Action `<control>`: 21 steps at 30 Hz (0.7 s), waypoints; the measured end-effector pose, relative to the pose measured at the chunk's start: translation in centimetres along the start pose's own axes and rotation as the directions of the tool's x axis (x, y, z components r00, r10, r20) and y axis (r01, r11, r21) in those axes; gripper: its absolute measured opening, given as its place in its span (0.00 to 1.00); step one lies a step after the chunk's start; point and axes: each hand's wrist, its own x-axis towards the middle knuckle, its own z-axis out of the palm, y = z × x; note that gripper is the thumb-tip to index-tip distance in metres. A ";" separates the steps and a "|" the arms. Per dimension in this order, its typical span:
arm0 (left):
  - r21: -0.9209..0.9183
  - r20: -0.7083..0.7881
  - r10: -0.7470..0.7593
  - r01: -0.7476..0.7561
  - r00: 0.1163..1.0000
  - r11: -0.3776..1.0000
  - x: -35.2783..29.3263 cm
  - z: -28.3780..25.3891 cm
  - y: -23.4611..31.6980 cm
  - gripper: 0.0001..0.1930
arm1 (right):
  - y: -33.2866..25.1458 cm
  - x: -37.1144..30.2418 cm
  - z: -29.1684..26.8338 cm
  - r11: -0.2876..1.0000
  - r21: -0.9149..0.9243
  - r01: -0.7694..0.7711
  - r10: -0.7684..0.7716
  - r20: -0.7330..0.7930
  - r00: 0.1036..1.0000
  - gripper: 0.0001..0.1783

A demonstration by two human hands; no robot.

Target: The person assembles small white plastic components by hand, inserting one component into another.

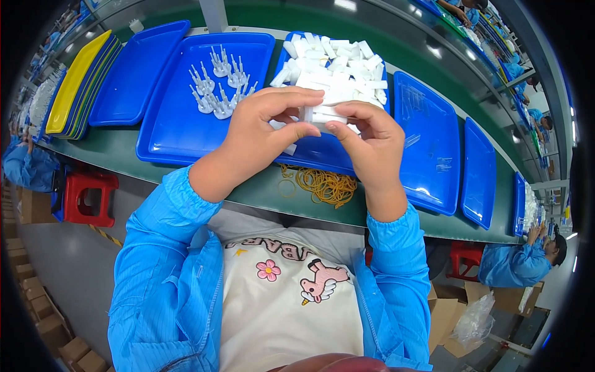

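My left hand [257, 127] and my right hand [375, 139] meet over the middle tray, both closed. Between their thumbs and fingers is a small bundle of white blocks [326, 115], gripped from both ends. The fingers cover part of it, so its exact make-up is hidden. Just beyond lies a heap of loose white blocks [341, 65] in a blue tray [322, 154]. Left of my left hand, several clear plastic pieces with upright prongs [220, 93] stand in another blue tray [168, 127]. Yellow rubber bands [327, 186] lie tangled on the green table below my hands.
To the right, a blue tray [427, 180] holds thin clear strips, with a narrower blue tray [478, 173] beside it. Stacked yellow and blue trays [77, 80] stand far left. Red stools [90, 198] and co-workers in blue [514, 263] are at both sides.
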 end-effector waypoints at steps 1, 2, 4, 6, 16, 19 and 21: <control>-0.010 -0.021 -0.005 0.005 1.000 1.000 0.2 0.3 -0.1 0.19 | 0.2 0.2 -0.1 0.980 -0.160 0.121 -0.117 0.037 0.993 0.11; -0.022 -0.011 -0.002 0.001 1.000 1.000 0.2 0.4 -0.2 0.19 | 0.3 0.3 -0.2 0.919 -0.313 0.238 -0.221 0.091 0.971 0.11; -0.128 -0.047 -0.080 0.073 0.996 0.989 0.1 0.3 -0.3 0.18 | 0.2 0.5 0.3 0.918 -0.325 0.228 -0.219 0.064 0.974 0.11; -0.210 -0.027 -0.085 0.078 0.996 0.975 0.2 0.3 -0.8 0.17 | 0.6 0.9 0.0 0.930 -0.246 0.273 -0.254 0.105 0.961 0.12; -0.501 -0.135 -0.317 0.212 0.939 0.839 -0.2 -1.5 -1.1 0.16 | -0.8 1.5 -11.5 0.596 -0.787 0.160 -0.171 0.071 0.983 0.16; -0.526 0.007 -0.364 0.313 0.931 0.791 0.1 -0.3 -1.7 0.17 | 1.2 -2.3 -16.8 0.401 -0.910 0.109 0.079 0.153 0.985 0.21; -0.481 0.099 -0.317 0.324 0.943 0.814 0.8 0.1 -1.0 0.16 | 2.2 -4.3 -18.1 0.353 -0.929 0.108 0.015 0.121 0.993 0.20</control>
